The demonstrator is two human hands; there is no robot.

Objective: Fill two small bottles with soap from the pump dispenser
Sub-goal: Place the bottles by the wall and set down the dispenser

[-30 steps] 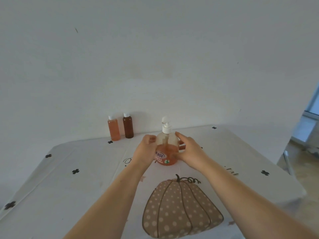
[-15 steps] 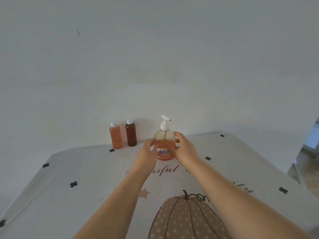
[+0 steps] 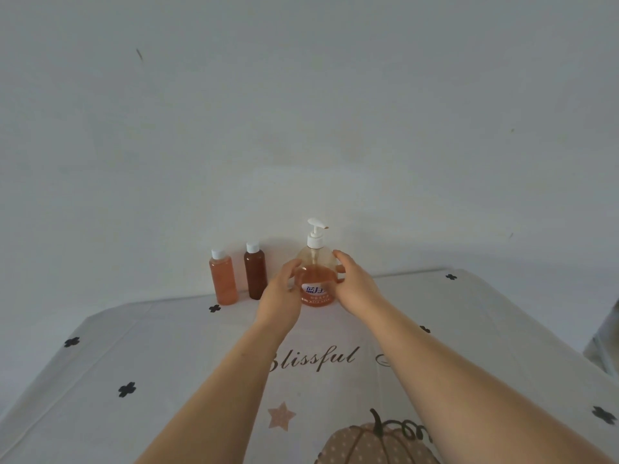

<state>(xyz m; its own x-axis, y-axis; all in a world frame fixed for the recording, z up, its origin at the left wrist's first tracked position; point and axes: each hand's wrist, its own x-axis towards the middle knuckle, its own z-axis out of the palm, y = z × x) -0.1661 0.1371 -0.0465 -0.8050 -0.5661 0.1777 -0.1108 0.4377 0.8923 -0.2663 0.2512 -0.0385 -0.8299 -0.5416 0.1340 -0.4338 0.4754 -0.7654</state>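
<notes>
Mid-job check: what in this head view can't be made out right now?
All in the head view:
1. Pump dispenser sides and back: covered by the left hand and right hand; firm grip unclear.
2. Dispenser label: partly behind the hands, print too small.
3. Dark brown bottle fill level: tint hides it.
4. Pumpkin print: cut by bottom edge.

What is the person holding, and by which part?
The pump dispenser, by its round body: left hand curled round one side, right hand round the other.
</notes>
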